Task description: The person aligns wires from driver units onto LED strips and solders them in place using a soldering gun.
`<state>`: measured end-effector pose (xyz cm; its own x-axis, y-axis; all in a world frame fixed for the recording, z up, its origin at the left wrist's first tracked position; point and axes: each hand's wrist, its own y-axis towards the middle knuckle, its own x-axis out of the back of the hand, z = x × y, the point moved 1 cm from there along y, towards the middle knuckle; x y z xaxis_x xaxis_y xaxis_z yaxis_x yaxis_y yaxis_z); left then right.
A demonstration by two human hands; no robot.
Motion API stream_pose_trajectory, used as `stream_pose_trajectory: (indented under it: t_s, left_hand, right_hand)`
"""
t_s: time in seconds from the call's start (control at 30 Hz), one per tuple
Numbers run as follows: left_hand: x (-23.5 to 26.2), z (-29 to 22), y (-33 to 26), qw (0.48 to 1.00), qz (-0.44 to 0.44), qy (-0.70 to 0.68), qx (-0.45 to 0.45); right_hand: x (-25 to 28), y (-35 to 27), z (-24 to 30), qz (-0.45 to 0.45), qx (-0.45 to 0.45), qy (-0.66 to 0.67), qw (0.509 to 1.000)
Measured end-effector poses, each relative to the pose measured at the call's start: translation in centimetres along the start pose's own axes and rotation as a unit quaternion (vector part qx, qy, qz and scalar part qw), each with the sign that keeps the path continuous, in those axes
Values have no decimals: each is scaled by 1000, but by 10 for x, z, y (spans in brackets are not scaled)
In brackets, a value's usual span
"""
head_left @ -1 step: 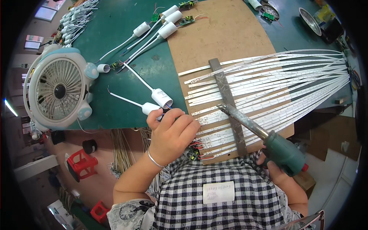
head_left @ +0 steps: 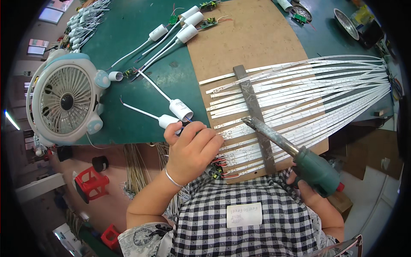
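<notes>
My left hand [head_left: 190, 147] is closed, its fingers curled down at the left ends of the white LED strips [head_left: 295, 115]. A white cylindrical housing [head_left: 166, 121] with a cable lies against its thumb side. What the fingertips pinch is mostly hidden; a bit of dark blue shows there. A second white housing [head_left: 182, 110] lies just beyond. In my right hand [head_left: 309, 192] is a green-handled soldering iron [head_left: 319, 173], its metal tip over the strips, beside a flat dark bar [head_left: 252, 107] lying across them. Red wires [head_left: 220, 162] and a small board sit below my left hand.
The strips lie on a brown board [head_left: 239, 34] and bunch together at the far right. A white and blue fan [head_left: 66, 100] stands at the table's left edge. More white housings [head_left: 187, 34] with cables lie behind. Red stools [head_left: 92, 184] stand on the floor at left.
The soldering iron has shifted very slightly to the left. My left hand stays where it was.
</notes>
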<state>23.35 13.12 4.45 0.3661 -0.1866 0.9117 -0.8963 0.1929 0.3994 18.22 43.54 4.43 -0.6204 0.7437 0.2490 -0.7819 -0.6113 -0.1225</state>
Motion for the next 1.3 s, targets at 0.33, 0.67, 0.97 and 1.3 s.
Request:
stream_pose_trajectory:
  t_s: [0.33,0.67,0.97,1.3]
  left_hand:
    - [0,-2,-3,999,-16,26,-13]
    - [-3,-6,-8,999,-13,27,21]
    - [-2,-6,-9,999,-17,28,21]
    - [0,-7,-8,999,-9,26,22]
  right_hand:
    - [-4,13,19,33,61,-85,994]
    - [-11,14,7,12,18,-28,999]
    - [-17,21,13,17,56,-36,998]
    - [-6,18,6,114,117,-135,977]
